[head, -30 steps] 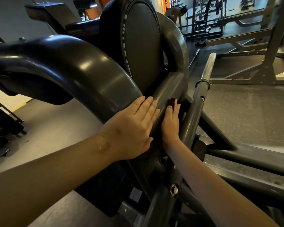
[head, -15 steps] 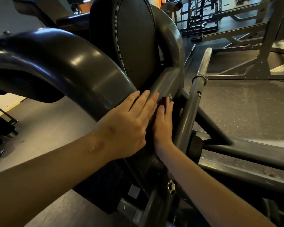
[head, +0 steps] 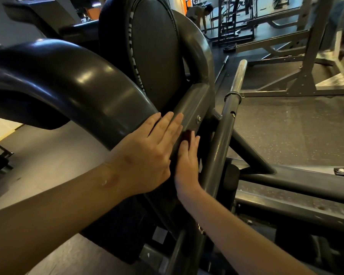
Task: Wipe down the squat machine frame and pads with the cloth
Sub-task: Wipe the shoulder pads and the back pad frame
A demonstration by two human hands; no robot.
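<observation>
Grey steel squat machine frame (head: 195, 108) mid-wipe; right hand (head: 187, 161), fingers straight, presses dark-red cloth (head: 187, 134) on its joint; left hand (head: 147, 153) flat alongside; black oval pad (head: 157, 52) seemingly not yet wiped.

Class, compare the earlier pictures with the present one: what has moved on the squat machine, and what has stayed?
The right hand, pressing the dark red cloth flat on the grey frame bar, has slid down the bar towards the person, uncovering a bolt above its fingertips. Nothing was grasped or released. The left hand stays flat on the curved frame tube.
</observation>
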